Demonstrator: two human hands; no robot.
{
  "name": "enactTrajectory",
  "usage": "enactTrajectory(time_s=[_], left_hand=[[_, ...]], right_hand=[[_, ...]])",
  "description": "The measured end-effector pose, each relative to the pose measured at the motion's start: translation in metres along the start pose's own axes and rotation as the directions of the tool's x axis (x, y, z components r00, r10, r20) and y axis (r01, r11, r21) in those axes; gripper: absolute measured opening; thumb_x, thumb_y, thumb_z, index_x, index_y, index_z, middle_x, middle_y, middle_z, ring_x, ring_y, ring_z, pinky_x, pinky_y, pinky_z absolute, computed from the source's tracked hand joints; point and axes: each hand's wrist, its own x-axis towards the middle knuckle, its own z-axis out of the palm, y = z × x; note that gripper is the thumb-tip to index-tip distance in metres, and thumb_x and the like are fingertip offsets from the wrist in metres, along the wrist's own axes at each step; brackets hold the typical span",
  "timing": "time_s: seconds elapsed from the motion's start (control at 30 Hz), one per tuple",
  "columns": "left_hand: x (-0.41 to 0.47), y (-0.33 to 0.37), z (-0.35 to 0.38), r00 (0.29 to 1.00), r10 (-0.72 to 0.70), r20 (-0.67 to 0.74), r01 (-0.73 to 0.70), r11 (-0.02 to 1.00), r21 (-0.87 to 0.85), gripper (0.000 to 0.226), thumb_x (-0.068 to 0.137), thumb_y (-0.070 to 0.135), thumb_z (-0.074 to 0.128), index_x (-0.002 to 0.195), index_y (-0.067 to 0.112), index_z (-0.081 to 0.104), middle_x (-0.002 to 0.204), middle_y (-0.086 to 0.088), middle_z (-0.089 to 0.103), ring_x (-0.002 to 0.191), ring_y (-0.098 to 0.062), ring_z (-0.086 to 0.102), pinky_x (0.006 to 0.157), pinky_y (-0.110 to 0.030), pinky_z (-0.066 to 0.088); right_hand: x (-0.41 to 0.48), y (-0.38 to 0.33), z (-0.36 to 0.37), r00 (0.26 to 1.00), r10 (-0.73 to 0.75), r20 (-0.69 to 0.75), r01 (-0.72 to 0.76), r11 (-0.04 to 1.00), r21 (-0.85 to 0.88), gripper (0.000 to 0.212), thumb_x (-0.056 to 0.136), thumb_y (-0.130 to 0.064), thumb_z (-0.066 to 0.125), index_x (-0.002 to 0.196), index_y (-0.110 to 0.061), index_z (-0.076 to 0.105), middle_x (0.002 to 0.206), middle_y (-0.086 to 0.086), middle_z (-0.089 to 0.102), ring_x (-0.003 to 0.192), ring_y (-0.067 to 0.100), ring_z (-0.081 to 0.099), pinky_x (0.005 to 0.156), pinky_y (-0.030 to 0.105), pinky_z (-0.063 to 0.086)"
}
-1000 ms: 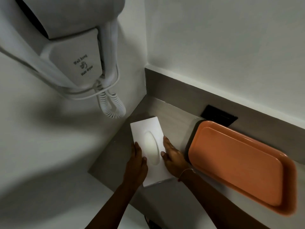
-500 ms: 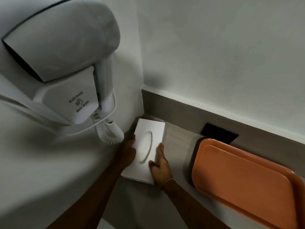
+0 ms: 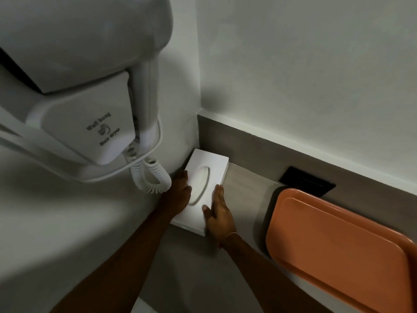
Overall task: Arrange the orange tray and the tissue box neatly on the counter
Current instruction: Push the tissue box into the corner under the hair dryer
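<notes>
A white tissue box (image 3: 203, 175) with an oval slot lies flat in the back left corner of the grey counter (image 3: 246, 193), its far end against the backsplash. My left hand (image 3: 179, 194) presses its left long side by the wall. My right hand (image 3: 217, 214) presses its right long side near the front end. Both hands grip the box between them. The orange tray (image 3: 343, 251) lies flat on the counter to the right, apart from the box, and its right end runs out of view.
A white wall-hung hair dryer (image 3: 79, 86) with a coiled cord (image 3: 150, 177) hangs on the left wall just above the box. A black socket plate (image 3: 306, 180) sits in the grey backsplash behind the tray. White walls close the corner.
Both hands have slid the tissue box from the counter's front edge back into the corner against the backsplash. The tray has stayed put.
</notes>
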Motion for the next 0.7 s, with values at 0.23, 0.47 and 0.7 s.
enactTrajectory(time_s=[0.23,0.47,0.7], left_hand=[[-0.136,-0.067,0.047,0.959,0.068,-0.275,-0.041,0.994,0.105,0.062,0.094,0.030,0.036,0.150,0.011,0.017,0.160,-0.013,0.018,0.149,-0.028,0.014,0.121,-0.041,0.018],[-0.164,-0.115,0.073,0.981,0.004,-0.195,0.060,0.945,0.321,0.066,0.093,0.040,0.029,0.149,0.006,0.019,0.159,-0.018,0.021,0.148,-0.031,0.016,0.123,-0.043,0.011],[-0.161,-0.124,0.077,0.978,0.027,-0.208,0.057,0.920,0.387,0.066,0.093,0.041,0.033,0.149,0.010,0.018,0.159,-0.015,0.022,0.149,-0.027,0.016,0.123,-0.040,0.011]], right_hand=[[-0.071,0.041,-0.006,0.868,-0.448,0.215,0.496,0.761,-0.419,0.065,0.099,-0.028,0.042,0.154,-0.013,0.012,0.165,0.005,0.005,0.151,0.019,0.001,0.121,0.030,0.013],[-0.074,0.053,0.008,0.838,-0.426,0.341,0.543,0.592,-0.596,0.066,0.092,-0.024,0.045,0.150,-0.002,0.023,0.160,0.016,0.016,0.147,0.033,0.012,0.118,0.044,0.020],[-0.057,0.054,0.020,0.841,-0.404,0.359,0.540,0.584,-0.607,0.076,0.089,-0.019,0.056,0.149,-0.003,0.014,0.159,0.016,0.014,0.146,0.035,0.012,0.117,0.048,0.020]])
